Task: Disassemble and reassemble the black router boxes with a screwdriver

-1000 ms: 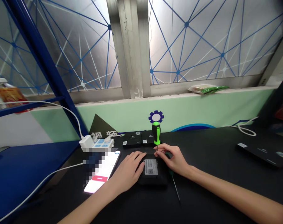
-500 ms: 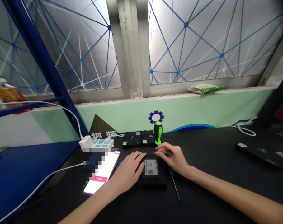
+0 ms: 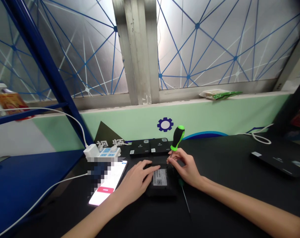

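Observation:
A black box-shaped device [image 3: 162, 191] with a white printed label lies on the table in front of me. My left hand [image 3: 140, 175] rests on its left side, fingers stretched out and the index finger pointing across the top. My right hand [image 3: 183, 165] pinches the shaft of a screwdriver [image 3: 177, 137] with a green and black handle. The screwdriver leans to the right, its tip down at the device's far right corner; the exact contact point is too small to tell. Under my right hand lies a second screwdriver [image 3: 185, 198], its dark green handle partly hidden.
Two flat black boxes [image 3: 140, 147] stand behind the device. Left of my hand are a lit phone [image 3: 110, 185] and a white power strip [image 3: 107, 152] with a plugged-in charger. Another black box [image 3: 280, 163] and a white cable [image 3: 261, 140] lie on the right.
The screwdriver has gone from nearly upright to tilted right, and my right hand has shifted slightly right with it. My left index finger has stretched further across the device.

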`<state>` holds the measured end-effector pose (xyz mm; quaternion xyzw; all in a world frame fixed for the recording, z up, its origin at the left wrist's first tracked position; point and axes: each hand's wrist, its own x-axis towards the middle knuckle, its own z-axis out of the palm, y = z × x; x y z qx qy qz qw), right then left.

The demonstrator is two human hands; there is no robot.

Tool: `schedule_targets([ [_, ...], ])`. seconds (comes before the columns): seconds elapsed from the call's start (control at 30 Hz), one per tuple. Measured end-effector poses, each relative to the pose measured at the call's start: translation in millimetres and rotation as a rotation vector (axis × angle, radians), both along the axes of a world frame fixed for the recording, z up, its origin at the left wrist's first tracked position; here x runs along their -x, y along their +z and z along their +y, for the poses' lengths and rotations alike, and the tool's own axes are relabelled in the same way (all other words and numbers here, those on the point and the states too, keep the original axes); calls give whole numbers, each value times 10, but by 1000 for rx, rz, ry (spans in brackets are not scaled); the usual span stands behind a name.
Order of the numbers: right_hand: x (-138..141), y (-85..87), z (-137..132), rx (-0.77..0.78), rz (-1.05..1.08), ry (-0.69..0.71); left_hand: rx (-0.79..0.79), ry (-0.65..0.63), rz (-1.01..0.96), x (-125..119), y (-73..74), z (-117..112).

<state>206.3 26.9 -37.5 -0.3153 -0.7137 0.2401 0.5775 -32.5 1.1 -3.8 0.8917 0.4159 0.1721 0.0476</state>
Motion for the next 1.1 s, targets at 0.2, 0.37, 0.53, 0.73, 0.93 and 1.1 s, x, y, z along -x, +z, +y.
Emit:
schedule_targets([
  [0.2, 24, 10, 0, 94, -12, 81, -88, 82, -39, -5, -14, 27],
  [0.37, 39, -11, 4, 170, 34, 129, -106, 192, -22, -12, -9, 42],
  [0.53, 28, -24, 3, 168, 19, 136, 28, 268, 20, -1, 67, 56],
  [0.73, 27, -24, 10, 155, 20, 124, 144, 247, 62, 14, 145, 66],
  [0.93, 29, -25, 11, 136, 46, 143, 162, 228, 49, -5, 103, 29],
  [1.1, 21, -24, -16, 122, 68, 195, 200, 243, 29, -26, 41, 15],
])
